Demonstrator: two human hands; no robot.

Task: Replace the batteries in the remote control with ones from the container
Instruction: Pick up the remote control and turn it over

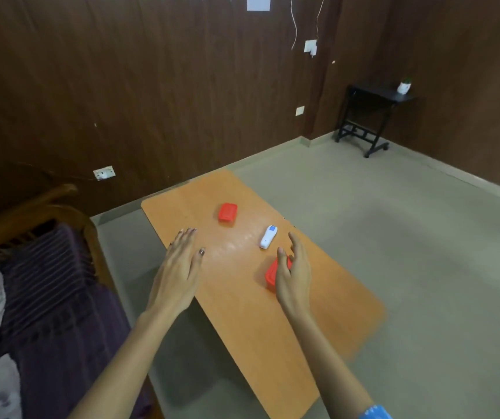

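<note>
A small white remote control lies on the orange table, towards its far right side. One red lidded container sits further back, to the left of the remote. A second red container sits nearer, partly hidden behind my right hand. That hand hovers over it with fingers spread, holding nothing. My left hand is stretched flat over the table's left edge, fingers apart and empty. No batteries are visible.
A wooden sofa with a purple striped cushion stands left of the table. A black side table with a small potted plant is in the far corner. Grey floor surrounds the table on the right.
</note>
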